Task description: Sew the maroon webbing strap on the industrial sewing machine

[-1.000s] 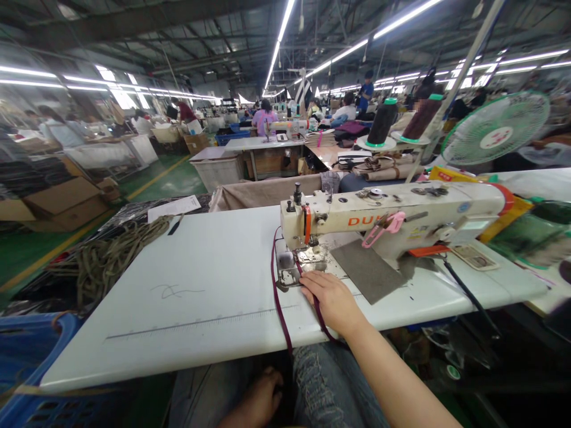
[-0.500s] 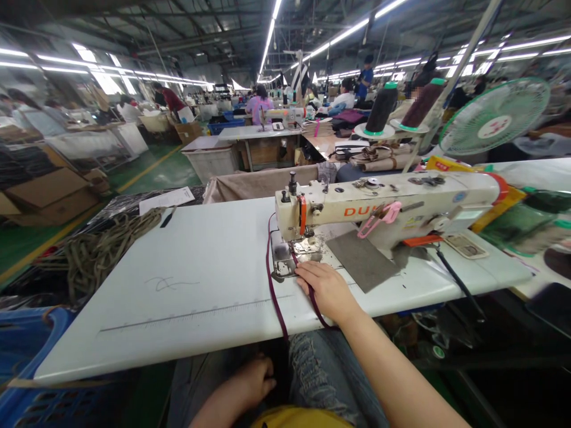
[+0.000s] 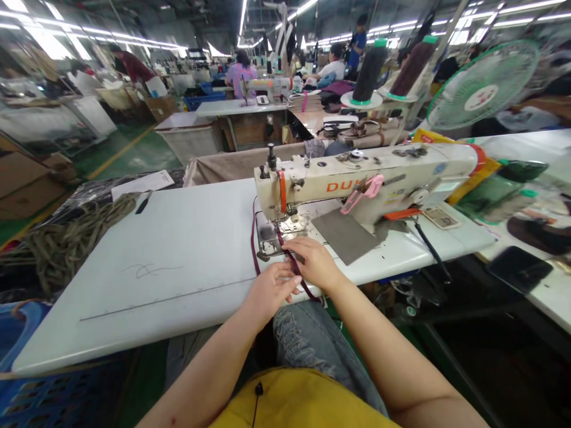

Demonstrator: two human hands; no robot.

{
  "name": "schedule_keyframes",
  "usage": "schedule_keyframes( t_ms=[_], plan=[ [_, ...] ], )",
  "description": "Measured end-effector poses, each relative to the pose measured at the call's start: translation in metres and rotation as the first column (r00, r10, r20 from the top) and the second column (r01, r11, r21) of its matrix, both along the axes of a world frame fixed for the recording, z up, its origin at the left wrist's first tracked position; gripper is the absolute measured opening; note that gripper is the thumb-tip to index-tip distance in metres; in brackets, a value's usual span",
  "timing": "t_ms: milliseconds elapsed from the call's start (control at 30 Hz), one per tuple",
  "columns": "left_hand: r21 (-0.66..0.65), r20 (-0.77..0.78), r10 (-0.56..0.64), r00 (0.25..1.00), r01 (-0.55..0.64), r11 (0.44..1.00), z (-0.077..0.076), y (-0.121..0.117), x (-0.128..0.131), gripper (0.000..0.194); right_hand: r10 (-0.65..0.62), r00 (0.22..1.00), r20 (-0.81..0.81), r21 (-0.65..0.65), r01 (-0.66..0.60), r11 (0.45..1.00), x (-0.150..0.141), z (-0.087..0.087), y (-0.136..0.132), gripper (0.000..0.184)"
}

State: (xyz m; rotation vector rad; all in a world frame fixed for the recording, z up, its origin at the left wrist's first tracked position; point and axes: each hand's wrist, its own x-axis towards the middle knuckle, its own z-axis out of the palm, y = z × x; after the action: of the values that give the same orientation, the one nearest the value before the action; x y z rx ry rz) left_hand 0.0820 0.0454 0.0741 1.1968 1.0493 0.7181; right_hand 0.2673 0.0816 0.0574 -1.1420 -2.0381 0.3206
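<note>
Orange "DUK", partly covered, on sewing machine (image 3: 392, 178)

This is a busy sewing factory floor: a cream industrial sewing machine (image 3: 370, 178) stands on a white counter (image 3: 178, 249), tall dark thread cones (image 3: 370, 72) rise at one o'clock, people work at twelve o'clock, and long strip lights (image 3: 129, 39) hang overhead.

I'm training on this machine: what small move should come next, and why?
Probably let the left hand steady the maroon strip: the right hand has its fingertips over it near the sewing machine, while the left is close, its hold unclear.
</note>
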Motion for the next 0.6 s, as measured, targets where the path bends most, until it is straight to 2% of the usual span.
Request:
schedule_keyframes(
  t_ms=[167, 333, 433, 533, 600],
  plan=[
    [0.0, -0.118, -0.047, 0.992, 0.047, 0.999, 0.007, 0.008, 0.015, 0.042, -0.003, 0.996, -0.09, -0.045, -0.001, 0.999, 0.0, 0.0, 0.0, 0.048],
    [0.089, -0.218, -0.008, 0.976, 0.028, 0.996, 0.008, 0.007, 0.006, 0.04, -0.117, 0.972, -0.205, -0.082, 0.102, 0.991, 0.002, -0.005, 0.001, 0.041],
    [0.188, -0.298, 0.031, 0.954, 0.027, 0.982, 0.011, 0.003, -0.002, 0.037, -0.181, 0.952, -0.248, -0.105, 0.159, 0.982, 0.005, -0.009, 0.001, 0.037],
    [0.322, -0.372, 0.036, 0.928, 0.093, 0.942, 0.023, -0.002, -0.01, 0.03, -0.215, 0.942, -0.257, -0.128, 0.187, 0.974, 0.006, -0.011, 0.001, 0.036],
    [0.38, -0.344, -0.014, 0.939, 0.153, 0.912, 0.036, -0.006, -0.016, 0.028, -0.221, 0.943, -0.251, -0.14, 0.19, 0.972, 0.005, -0.011, 0.001, 0.036]
  ],
)
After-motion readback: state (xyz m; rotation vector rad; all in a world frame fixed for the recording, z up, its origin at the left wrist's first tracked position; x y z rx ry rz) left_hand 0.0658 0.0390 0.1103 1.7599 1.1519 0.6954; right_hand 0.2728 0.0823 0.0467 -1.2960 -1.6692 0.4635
